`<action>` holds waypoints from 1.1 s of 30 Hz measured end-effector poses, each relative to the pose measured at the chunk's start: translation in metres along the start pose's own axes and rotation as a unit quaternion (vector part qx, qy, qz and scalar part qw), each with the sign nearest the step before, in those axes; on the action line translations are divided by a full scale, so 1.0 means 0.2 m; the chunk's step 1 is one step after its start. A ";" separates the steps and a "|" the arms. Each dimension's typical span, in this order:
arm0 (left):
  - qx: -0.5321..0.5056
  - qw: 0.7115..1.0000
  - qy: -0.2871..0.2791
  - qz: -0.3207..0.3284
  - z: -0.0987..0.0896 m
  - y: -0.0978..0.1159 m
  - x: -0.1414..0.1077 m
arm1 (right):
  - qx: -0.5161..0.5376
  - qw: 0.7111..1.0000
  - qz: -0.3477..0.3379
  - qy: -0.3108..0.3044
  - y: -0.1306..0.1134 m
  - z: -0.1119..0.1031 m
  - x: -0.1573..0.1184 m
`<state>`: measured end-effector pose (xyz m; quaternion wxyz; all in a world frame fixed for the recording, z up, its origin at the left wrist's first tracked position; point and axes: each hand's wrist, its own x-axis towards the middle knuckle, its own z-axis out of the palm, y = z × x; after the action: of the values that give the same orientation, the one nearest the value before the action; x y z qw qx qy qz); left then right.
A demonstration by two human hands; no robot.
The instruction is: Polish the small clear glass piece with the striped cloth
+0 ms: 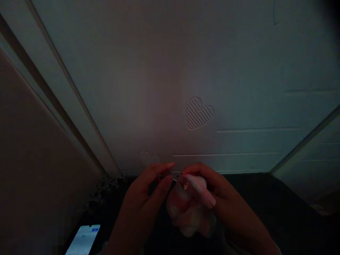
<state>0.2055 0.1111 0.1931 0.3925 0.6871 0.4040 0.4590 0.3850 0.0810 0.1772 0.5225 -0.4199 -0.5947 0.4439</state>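
My left hand point(147, 194) is closed in a pinch, thumb against fingers, on a thin shiny piece point(174, 178) whose kind I cannot make out. Its far end meets a small pinkish glinting part at the top of a soft pink-and-white bundle point(192, 217). Around that bundle's upper right side wraps my right hand point(221, 189), with its index finger bent over the top. The bundle looks puffy, and its lower part hangs between my wrists. Dim light hides the finer details.
A lit phone point(83, 241) lies at the lower left on the dark surface point(247, 198). Behind it rises a pale panel point(159, 78) with a carved heart point(199, 113) and grooves. Small clustered objects point(102, 189) line the left edge.
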 end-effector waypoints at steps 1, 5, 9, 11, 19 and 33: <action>-0.002 1.000 -0.001 -0.001 0.00 0.00 0.00 | 0.001 1.000 0.003 0.001 0.00 0.00 0.00; -0.022 1.000 -0.004 0.000 0.00 0.00 0.01 | 0.021 0.999 0.015 0.019 -0.01 0.01 -0.01; -0.039 0.999 -0.003 -0.001 0.00 0.00 0.01 | 0.057 0.996 0.055 0.034 -0.02 0.02 -0.02; -0.042 0.999 -0.007 -0.001 -0.01 0.01 0.00 | 0.072 0.994 0.069 0.035 -0.03 0.02 -0.02; -0.054 0.998 -0.030 -0.001 -0.03 -0.03 -0.01 | 0.108 0.991 0.079 0.026 -0.03 0.00 -0.01; -0.094 0.989 -0.069 0.086 -0.04 0.01 -0.02 | 0.148 0.987 0.054 0.002 -0.01 -0.01 -0.01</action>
<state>0.1963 0.1078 0.1952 0.4410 0.7094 0.2702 0.4788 0.3867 0.0777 0.1790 0.5552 -0.3701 -0.4976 0.5542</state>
